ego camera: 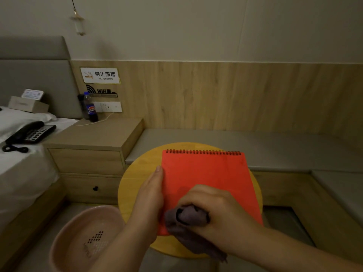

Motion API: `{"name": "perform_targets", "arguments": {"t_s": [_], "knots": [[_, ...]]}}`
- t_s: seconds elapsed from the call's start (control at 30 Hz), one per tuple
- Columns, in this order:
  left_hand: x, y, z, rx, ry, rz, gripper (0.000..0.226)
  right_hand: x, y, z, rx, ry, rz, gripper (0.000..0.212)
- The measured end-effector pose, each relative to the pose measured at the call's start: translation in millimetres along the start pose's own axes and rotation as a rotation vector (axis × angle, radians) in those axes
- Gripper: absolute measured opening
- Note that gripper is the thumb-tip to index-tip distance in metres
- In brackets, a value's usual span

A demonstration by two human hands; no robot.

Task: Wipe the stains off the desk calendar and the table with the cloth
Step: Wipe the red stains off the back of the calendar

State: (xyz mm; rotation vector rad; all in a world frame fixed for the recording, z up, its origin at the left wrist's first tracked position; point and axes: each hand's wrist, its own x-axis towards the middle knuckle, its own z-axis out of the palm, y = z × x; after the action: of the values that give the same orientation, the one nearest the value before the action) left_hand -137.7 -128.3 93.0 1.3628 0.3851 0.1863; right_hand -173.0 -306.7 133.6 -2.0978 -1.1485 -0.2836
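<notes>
Right hand (214, 208) grips cloth (188, 222) on desk calendar (208, 179); flat-fingered left hand (151, 195) braces its edge

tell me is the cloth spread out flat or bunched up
Bunched up. The right hand grips the purple cloth in a wad against the red calendar, with a loose tail trailing over the table's near edge.

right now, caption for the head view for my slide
Right hand rubs cloth on red calendar; left hand steadies it.
</notes>
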Motion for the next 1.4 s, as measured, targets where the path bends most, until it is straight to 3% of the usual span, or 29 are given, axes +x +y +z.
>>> {"name": "perform_targets", "arguments": {"t_s": [0.17,0.3,0.5,0.63,0.73,1.03,1.13,1.27,1.4], "knots": [[-4,0,1,-0.055,-0.087,-0.058,0.055,18,7,-11,-0.058,0.073,0.035,0.023],[-10,-1,-3,0.023,-0.055,0.075,0.041,42,20,-20,-0.102,0.195,0.085,0.016],[-20,1,3,0.053,-0.086,0.107,0.033,76,42,-33,-0.173,0.311,0.148,0.012],[-27,6,6,0.031,-0.107,0.071,0.047,88,51,-36,-0.167,0.361,0.166,0.011],[-25,5,6,-0.012,-0.107,0.050,0.038,89,51,-33,-0.150,0.340,0.166,0.011],[-22,5,2,-0.095,-0.105,-0.027,0.042,68,27,-17,-0.089,0.224,0.114,0.015],[-19,4,-1,-0.132,-0.116,0.010,0.052,55,17,-10,-0.044,0.162,0.094,0.017],[-17,7,0,-0.204,-0.112,-0.053,0.062,30,7,0,-0.038,0.047,0.044,0.026],[-12,6,0,-0.299,-0.098,-0.142,0.071,10,1,6,-0.009,-0.061,-0.014,0.023]]}}
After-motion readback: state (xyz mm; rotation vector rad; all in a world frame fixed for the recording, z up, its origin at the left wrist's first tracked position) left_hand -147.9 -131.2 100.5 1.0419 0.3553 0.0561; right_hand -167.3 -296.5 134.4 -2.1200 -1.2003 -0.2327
